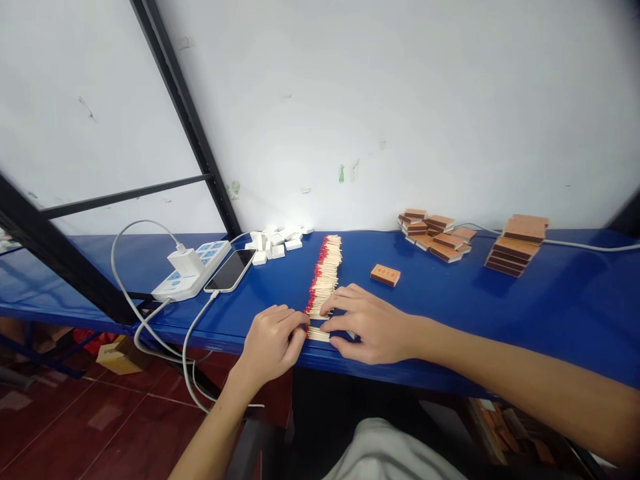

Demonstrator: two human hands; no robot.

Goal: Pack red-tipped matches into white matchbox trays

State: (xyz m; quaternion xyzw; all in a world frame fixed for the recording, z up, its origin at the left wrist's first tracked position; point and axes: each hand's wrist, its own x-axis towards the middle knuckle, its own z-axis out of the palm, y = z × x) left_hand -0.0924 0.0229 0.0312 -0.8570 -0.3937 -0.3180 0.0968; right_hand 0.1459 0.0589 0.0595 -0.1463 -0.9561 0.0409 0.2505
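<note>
A long row of red-headed matches (326, 270) runs from near the wall toward me, heads to the left. Close to the shelf's front edge, a small separate bunch of matches (318, 334) lies between my hands. My left hand (273, 340) is closed, with its fingertips pressed at the head ends of that bunch. From the other side, my right hand (373, 325) grips the bare ends with thumb and fingers, and one finger reaches to the long row. A small white piece shows partly under my right palm; most of it is hidden.
One matchbox (385, 275) lies right of the row. Farther back are a loose pile of matchboxes (440, 239) and a stack (517, 245). White inner trays (275, 244) are heaped near the wall. A phone (231, 271) and power strip (193, 270) with cables sit left.
</note>
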